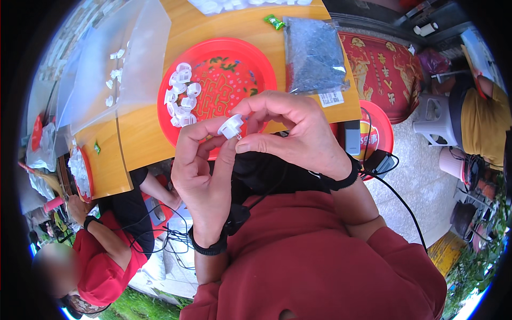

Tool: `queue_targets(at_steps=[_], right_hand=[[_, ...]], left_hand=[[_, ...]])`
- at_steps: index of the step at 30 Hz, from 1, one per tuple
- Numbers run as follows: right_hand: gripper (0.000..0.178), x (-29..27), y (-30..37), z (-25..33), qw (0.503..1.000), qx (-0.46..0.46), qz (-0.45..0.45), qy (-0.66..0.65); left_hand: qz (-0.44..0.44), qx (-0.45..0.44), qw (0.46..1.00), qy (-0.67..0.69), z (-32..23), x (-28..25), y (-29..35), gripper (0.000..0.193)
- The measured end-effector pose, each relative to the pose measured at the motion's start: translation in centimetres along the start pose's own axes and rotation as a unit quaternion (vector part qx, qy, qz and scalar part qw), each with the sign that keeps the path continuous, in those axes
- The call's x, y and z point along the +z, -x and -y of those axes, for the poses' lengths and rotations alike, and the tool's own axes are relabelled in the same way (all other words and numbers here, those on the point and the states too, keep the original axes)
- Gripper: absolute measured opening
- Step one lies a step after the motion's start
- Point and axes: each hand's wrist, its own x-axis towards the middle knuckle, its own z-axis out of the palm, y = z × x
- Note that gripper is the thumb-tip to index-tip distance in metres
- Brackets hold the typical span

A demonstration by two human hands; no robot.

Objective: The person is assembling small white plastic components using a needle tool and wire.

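Note:
Above the near edge of a red round tray (269, 74), I hold one small white plastic part (230, 127) with a round rim and a stepped body. My left hand (202, 165) is closed on it from the left, thumb below and fingers curled behind. From the right, my right hand (301, 133) pinches at the same part with thumb and index finger. A tiny piece shows at the thumb tips, too small to name. Several similar white parts (184, 104) lie heaped on the tray's left side. The tray has a floral and gold pattern.
Right of the tray lies a clear bag of dark small pieces (314, 56), near a green wrapper (274, 22). A translucent plastic divider (101, 69) stands at left. A co-worker in red (109, 256) sits at lower left. Black cables (400, 197) run beside my right arm.

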Motion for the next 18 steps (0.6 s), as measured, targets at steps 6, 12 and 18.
queue_targets(at_steps=[6, 12, 18], right_hand=[[0.031, 0.6, 0.1, -0.1, 0.999, -0.010, -0.033, -0.023], [0.029, 0.5, 0.3, -0.1, 0.997, -0.026, -0.059, -0.044], [0.035, 0.1, 0.4, 0.4, 0.998, -0.062, -0.013, -0.011]], left_hand=[[-0.001, -0.021, 0.999, 0.042, 1.3, 0.3, -0.1, 0.029], [-0.018, 0.032, 0.999, -0.017, 0.8, 0.7, -0.1, 0.030], [-0.056, 0.127, 0.978, -0.155, 0.1, 1.1, 0.2, 0.031]])
